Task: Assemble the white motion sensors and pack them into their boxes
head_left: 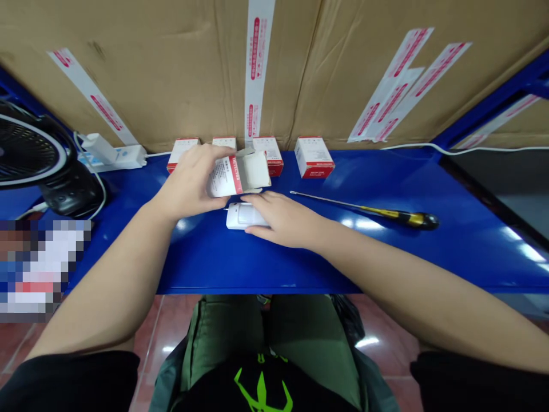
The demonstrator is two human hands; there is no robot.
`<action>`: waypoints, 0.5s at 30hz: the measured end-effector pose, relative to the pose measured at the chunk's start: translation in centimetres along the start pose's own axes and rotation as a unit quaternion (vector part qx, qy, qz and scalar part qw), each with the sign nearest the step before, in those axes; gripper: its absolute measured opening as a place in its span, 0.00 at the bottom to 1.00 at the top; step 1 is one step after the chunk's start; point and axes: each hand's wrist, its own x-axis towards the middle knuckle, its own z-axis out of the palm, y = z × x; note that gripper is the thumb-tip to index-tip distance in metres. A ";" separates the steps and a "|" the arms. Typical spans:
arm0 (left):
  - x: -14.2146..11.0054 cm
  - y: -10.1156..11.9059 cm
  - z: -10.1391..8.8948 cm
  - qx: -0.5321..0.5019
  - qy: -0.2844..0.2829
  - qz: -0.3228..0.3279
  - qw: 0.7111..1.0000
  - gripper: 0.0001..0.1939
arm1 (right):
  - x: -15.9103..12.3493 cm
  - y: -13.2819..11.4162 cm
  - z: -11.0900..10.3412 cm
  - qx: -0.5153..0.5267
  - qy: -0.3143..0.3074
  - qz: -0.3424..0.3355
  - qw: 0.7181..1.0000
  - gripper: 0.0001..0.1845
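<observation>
My left hand (191, 183) is closed round a small white and red carton (238, 174) whose end flap stands open, held just above the blue shelf (386, 252). Below it my right hand (285, 220) grips a white plastic device (240, 216) that lies on the shelf, fingers wrapped over its right side. The carton's open end faces right, directly over the device.
Several closed white and red cartons (314, 156) stand in a row against the taped cardboard boxes (180, 63) at the back. A yellow-handled screwdriver (377, 212) lies to the right. A black fan (30, 154) and a white power strip (115, 155) sit at the left.
</observation>
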 end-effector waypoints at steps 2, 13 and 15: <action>-0.1 0.1 0.4 0.004 0.007 0.009 1.000 0.39 | 1.0 -0.2 -0.3 0.004 -0.044 -0.002 0.999 0.35; -0.2 0.4 2.1 0.060 0.031 0.036 0.997 0.45 | -2.7 2.1 -4.4 0.282 0.144 -0.004 0.949 0.32; -0.1 1.0 2.5 0.075 0.027 0.038 0.996 0.44 | -2.1 3.0 -3.8 0.279 0.280 0.021 0.918 0.36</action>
